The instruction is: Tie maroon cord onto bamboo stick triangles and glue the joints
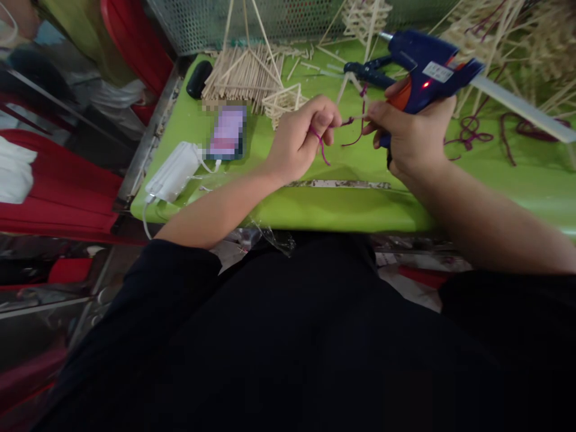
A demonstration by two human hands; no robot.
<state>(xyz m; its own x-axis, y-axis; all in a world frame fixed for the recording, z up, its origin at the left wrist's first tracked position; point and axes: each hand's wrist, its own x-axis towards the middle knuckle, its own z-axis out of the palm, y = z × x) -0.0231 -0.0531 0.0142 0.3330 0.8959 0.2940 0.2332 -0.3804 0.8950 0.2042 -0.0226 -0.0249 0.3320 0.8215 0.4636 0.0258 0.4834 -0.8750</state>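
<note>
My right hand is closed around the handle of a blue hot glue gun. A red light glows on its side, and a long white glue stick sticks out of its back. My right thumb and forefinger also pinch toward a small stick-and-cord piece between the hands. My left hand is closed, pinching a purple cord whose loose end hangs below the thumb. More purple cord dangles knotted between the two hands. What exactly sits inside the left fingertips is hidden.
On the green table lie a pile of thin wooden sticks, a phone, a white power bank and dark pliers. Stick structures stand at the back, near a metal mesh panel. Loose purple cord lies right.
</note>
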